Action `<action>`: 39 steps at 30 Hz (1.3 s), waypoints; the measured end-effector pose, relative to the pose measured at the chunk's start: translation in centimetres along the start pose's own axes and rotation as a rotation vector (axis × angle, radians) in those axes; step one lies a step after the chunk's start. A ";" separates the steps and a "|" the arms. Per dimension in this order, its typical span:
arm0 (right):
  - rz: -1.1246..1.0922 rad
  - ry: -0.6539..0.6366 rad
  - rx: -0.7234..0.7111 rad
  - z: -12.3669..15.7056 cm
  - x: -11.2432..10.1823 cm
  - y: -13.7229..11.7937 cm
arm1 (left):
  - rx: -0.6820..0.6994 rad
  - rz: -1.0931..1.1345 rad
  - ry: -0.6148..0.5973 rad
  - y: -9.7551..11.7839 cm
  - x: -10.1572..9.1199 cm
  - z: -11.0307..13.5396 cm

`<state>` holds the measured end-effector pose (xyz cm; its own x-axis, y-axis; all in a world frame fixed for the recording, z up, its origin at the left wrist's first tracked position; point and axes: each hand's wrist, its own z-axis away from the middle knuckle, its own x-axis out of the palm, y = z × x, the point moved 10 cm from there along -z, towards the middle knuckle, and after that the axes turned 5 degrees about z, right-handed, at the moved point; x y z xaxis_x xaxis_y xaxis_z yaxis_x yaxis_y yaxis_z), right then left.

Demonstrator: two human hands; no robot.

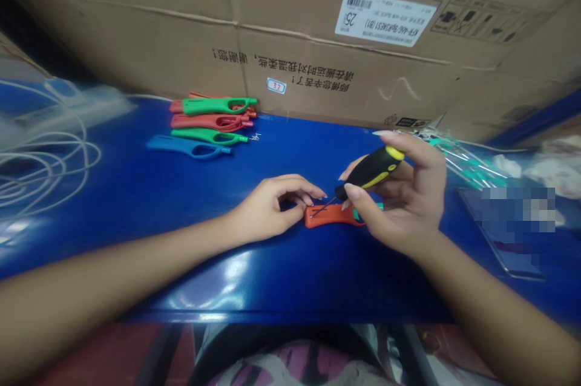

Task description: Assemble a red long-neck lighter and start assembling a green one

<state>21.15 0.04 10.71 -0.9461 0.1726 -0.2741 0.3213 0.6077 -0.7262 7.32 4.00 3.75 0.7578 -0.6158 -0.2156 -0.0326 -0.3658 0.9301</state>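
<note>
My right hand grips a black and yellow screwdriver, its thin tip angled down onto an orange plastic handle piece lying on the blue table. My left hand rests at the left end of that orange piece, fingers curled and pinching against it. A bit of green shows at the piece's right end, under my right hand.
Several green, red and blue plastic handle pieces lie stacked at the back left. White cable coils sit at the far left. A large cardboard box walls off the back. Bagged green parts and a phone lie at the right.
</note>
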 end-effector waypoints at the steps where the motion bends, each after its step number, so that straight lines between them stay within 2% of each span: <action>1: -0.001 -0.001 0.001 0.0 0.0 0.0 | 0.026 -0.045 -0.007 0.4 0.0 0.0; 6: 0.049 -0.013 -0.083 0.1 0.2 -0.9 | 0.226 -0.338 -0.153 3.0 1.5 0.7; 11: 0.122 -0.046 -0.146 0.2 0.5 -1.2 | 0.224 -0.434 -0.218 2.3 2.3 1.0; 21: 0.177 -0.041 -0.185 0.3 0.6 -1.3 | 0.248 -0.428 -0.206 1.9 2.2 0.8; 27: 0.229 -0.062 -0.329 0.5 0.9 -2.4 | 0.256 -0.438 -0.211 2.0 2.2 0.8; 32: 0.296 -0.126 -0.280 0.2 1.4 -2.2 | 0.251 -0.444 -0.217 1.8 2.2 0.7; 34: 0.352 -0.104 -0.303 0.1 1.2 -2.3 | 0.249 -0.445 -0.214 1.8 2.2 0.7; 37: 0.483 -0.039 -0.417 -0.2 0.6 -3.3 | 0.251 -0.440 -0.210 1.8 2.2 0.6; 39: 0.539 -0.106 -0.413 -0.8 1.0 -3.5 | 0.251 -0.437 -0.206 1.8 2.1 0.6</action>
<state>19.03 -1.26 13.46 -0.6425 0.4703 -0.6050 0.6844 0.7073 -0.1770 8.44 1.63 4.84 0.5936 -0.4838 -0.6431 0.0828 -0.7582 0.6468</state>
